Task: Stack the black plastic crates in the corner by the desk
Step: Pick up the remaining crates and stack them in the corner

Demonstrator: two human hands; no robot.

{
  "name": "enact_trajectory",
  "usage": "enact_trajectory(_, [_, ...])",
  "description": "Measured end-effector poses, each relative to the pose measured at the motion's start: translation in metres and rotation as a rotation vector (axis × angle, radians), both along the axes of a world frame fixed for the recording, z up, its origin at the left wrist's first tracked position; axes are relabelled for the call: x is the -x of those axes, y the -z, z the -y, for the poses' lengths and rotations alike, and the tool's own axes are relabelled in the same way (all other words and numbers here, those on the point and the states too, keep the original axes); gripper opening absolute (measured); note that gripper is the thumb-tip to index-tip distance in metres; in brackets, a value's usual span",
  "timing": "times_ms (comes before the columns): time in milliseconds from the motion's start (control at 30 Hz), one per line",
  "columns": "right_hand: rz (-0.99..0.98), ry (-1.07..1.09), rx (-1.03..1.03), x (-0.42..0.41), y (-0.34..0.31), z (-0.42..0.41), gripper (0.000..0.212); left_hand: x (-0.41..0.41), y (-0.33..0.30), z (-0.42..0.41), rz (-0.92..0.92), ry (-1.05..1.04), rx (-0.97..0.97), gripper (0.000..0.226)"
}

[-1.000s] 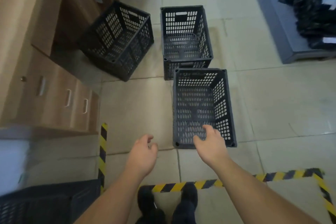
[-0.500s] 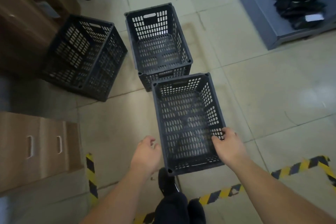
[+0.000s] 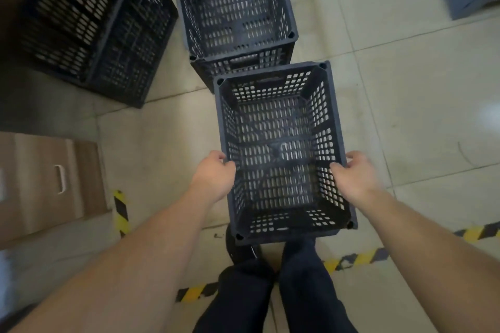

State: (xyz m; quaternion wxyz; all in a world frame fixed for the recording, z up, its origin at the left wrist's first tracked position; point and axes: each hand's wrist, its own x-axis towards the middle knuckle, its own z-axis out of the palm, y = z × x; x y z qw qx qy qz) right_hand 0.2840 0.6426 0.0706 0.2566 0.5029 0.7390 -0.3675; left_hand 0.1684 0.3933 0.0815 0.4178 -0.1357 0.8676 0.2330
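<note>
You gripped the nearest crate (image 3: 281, 149) by its long rims, left hand (image 3: 213, 176) and right hand (image 3: 354, 173) each with fingers curled over the edge.

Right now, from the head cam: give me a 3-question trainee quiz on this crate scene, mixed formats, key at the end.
1. True or false: both hands grip the nearest crate by its long side rims.
2. Multiple choice: the tilted crate lies on which side of the view? A) upper left B) upper right C) bottom centre
3. Fill in: the striped floor tape is yellow and ____.

Key:
1. True: the left hand is on the left rim and the right hand on the right rim.
2. A, left of the middle crate.
3. black
</note>
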Motion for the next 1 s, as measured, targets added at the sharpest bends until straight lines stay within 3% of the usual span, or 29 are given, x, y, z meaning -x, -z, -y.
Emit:
enact_trajectory(300, [0.091,-0.078,-0.012,0.032,0.069,-0.043,0.07,0.01,0.096,-0.015,0.02,-0.352,0.075,0.06])
enact_trajectory(500, [0.054,0.077,0.123,0.044,0.098,-0.049,0.062,0.013,0.106,-0.013,0.102,-0.477,-0.009,0.018])
enact_trajectory(667, [0.019,0.242,0.184,0.047,0.089,-0.048,0.044,0.013,0.107,0.001,0.141,-0.563,-0.075,0.05])
enact_trajectory(733, [0.028,0.269,0.19,0.042,0.077,-0.046,0.047,0.006,0.104,0.008,0.156,-0.571,-0.085,0.047])
enact_trajectory(833, [0.038,0.323,0.189,0.033,0.056,-0.034,0.061,-0.003,0.084,0.017,0.17,-0.584,-0.097,0.066])
enact_trajectory(900, [0.001,0.331,0.163,0.028,0.043,-0.028,0.054,-0.008,0.066,0.019,0.153,-0.573,-0.092,0.055])
enact_trajectory(1000, [-0.036,0.301,0.107,0.031,0.018,-0.019,0.039,-0.003,0.034,0.03,0.128,-0.545,-0.079,0.017])
